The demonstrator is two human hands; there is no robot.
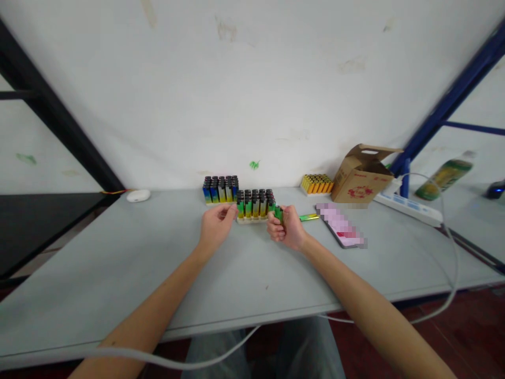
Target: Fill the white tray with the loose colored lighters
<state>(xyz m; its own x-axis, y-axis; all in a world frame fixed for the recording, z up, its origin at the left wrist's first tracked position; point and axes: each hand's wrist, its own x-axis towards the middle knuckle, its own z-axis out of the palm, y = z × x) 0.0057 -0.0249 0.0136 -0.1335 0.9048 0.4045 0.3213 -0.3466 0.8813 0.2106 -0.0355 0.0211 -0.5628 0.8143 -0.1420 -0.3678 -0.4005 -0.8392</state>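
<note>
My right hand is wrapped round a green lighter, just right of a white tray of green and yellow lighters with dark tops. At the tray's left end is my left hand, thumb and forefinger pinched against the leftmost front lighter; whether it grips that lighter is hard to tell. Behind my left hand stands another tray of blue and yellow lighters. A green-yellow strip-like item lies between my right hand and the phone.
A phone lies right of my right hand. Behind it are a tray of yellow-orange lighters, an open cardboard box and a white power strip with a cable. A white case sits at the back left; a bottle is far right.
</note>
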